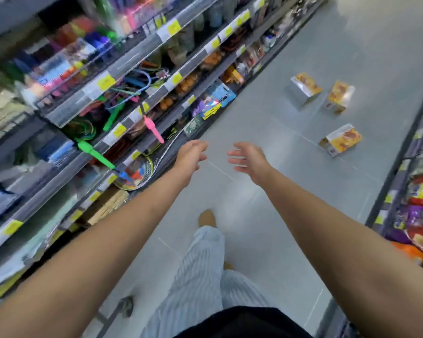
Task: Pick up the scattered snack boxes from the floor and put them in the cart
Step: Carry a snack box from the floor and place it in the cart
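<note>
Snack boxes point(338, 97): three, yellow-orange, on the grey floor point(291, 196), ahead and to the right, well apart from both hands. Two farther ones just beside each other; nearest box point(343, 140) apart from them, lying on its side near the right-hand shelf point(398, 167). Left hand point(191, 157) and right hand point(248, 159) stretched forward over the aisle, near each other, fingers loosely spread, holding nothing. Left-hand shelves point(122, 98) blurred: toys, yellow price tags. Striped trousers point(200, 276) below.

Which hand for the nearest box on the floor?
Right, probably. The right hand is open and on the side of the nearest snack box; the left hand, also open, is farther over, toward the shelves.
</note>
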{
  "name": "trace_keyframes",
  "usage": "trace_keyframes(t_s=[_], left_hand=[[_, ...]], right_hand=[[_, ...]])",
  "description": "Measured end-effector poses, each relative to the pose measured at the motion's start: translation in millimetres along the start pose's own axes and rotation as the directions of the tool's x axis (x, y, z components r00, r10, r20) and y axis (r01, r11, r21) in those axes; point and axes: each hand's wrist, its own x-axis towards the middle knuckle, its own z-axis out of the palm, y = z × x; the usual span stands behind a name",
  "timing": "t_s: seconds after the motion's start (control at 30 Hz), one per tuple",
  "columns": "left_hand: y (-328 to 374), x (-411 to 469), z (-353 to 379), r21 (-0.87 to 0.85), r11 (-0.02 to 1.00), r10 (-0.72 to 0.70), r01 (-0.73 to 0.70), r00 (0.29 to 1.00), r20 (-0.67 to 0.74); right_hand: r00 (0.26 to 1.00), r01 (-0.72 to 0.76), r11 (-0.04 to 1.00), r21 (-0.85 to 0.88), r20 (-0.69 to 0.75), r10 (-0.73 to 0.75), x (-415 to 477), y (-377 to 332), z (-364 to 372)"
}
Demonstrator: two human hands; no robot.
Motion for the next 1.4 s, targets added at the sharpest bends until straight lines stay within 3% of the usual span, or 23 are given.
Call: trace_keyframes(t_s=[0.4,0.63,0.8,0.93,1.17,1.4], left_hand=[[143.5,148.1,176.7,0.236,0.967,0.007,-0.092,0.941,0.337],[201.3,179.9,302.0,0.336,0.919,-0.005,-0.208,0.844,0.536],[211.2,194.2,395.1,0.495,0.808,-0.131,-0.320,0.720,0.681],[222.0,209.8,473.1,0.527,0.780,-0.192,-0.338,0.672,0.715],[251.5,257.4,618.9,0.574,0.781,-0.263,-0.245,0.705,0.659],[264.2,312.4,714.3,0.567,0.801,-0.244,-0.190,0.763,0.599]], right_hand=[[0.946,0.055,0.975,0.214,-0.324,0.018,101.8,-96.0,-156.6],[0.854,0.113,0.906,0.407,-0.506,0.121,118.5,-110.8,-257.6],[0.786,0.167,0.855,0.491,-0.590,0.185,134.2,-114.0,-335.8],[0.754,0.168,0.826,0.538,-0.610,0.244,157.9,-121.9,-403.7],[0.728,0.096,0.804,0.586,-0.593,0.345,210.5,-152.0,-537.0],[0.723,0.039,0.810,0.585,-0.576,0.381,270.1,-181.6,-625.0]])
